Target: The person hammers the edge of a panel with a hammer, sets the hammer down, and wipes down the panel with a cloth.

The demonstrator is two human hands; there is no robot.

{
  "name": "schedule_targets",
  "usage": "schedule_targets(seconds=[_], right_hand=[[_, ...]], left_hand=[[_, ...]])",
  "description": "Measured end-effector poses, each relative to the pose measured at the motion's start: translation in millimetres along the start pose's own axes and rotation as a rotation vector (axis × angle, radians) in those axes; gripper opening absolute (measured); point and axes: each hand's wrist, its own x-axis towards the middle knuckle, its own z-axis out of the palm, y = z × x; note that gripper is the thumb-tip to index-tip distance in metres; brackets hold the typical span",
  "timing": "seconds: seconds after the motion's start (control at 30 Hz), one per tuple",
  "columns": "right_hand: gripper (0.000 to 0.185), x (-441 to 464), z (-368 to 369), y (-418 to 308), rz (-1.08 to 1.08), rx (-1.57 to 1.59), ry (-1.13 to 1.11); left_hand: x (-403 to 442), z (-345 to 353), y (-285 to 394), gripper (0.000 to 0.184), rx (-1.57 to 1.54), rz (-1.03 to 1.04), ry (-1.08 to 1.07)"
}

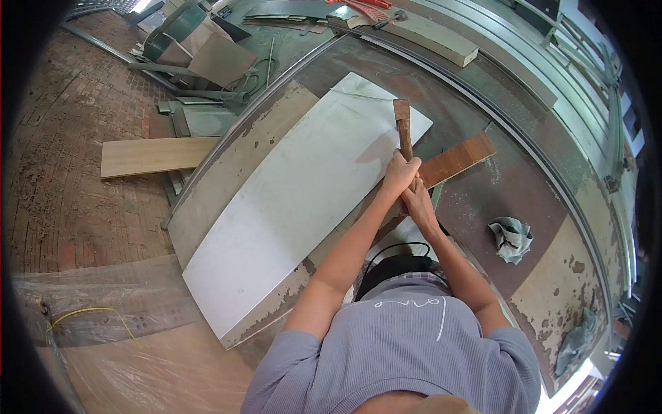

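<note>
A brown wooden stick-like tool [403, 124], wider at its far end, points up and away from my body; I cannot make out its exact kind. My left hand [400, 171] is wrapped around its middle. Just below, the fingers of my right hand [418, 200] close on its lower part, touching the left. Beneath and to the left of the hands lies a long white panel [296, 207], flat on the worktable. A short brown wood-grain board [458, 159] rests to the right of my hands.
A crumpled grey cloth [511, 239] lies on the table's right side, with pale dust nearby. A metal rail [496, 114] runs along the far edge. Off the left edge juts a light wooden plank [155, 157]. Boards and a green drum [176, 31] stand at the far left.
</note>
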Motion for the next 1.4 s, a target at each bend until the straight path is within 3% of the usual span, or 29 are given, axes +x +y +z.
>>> schedule_targets(seconds=[0.17,0.23,0.63,1.13,1.33,1.4], right_hand=[[0.043,2,-1,5,0.008,-0.016,-0.005],[0.056,3,-1,6,-0.011,-0.013,-0.011],[0.064,10,-1,16,0.018,-0.056,-0.020],[0.050,-17,2,-5,-0.048,-0.048,-0.032],[0.068,-68,2,-11,-0.034,-0.090,-0.191],[0.075,-91,3,-17,-0.038,-0.107,-0.227]], left_hand=[[-1,-1,1,0.038,-0.008,0.001,0.002],[-2,-2,3,0.039,0.015,0.019,0.002],[-2,-2,3,0.039,0.011,-0.007,0.001],[-11,-9,-11,0.041,-0.057,0.006,0.004],[-76,-26,-12,0.032,-0.059,0.066,0.095],[-100,-33,-24,0.044,-0.142,0.020,0.156]])
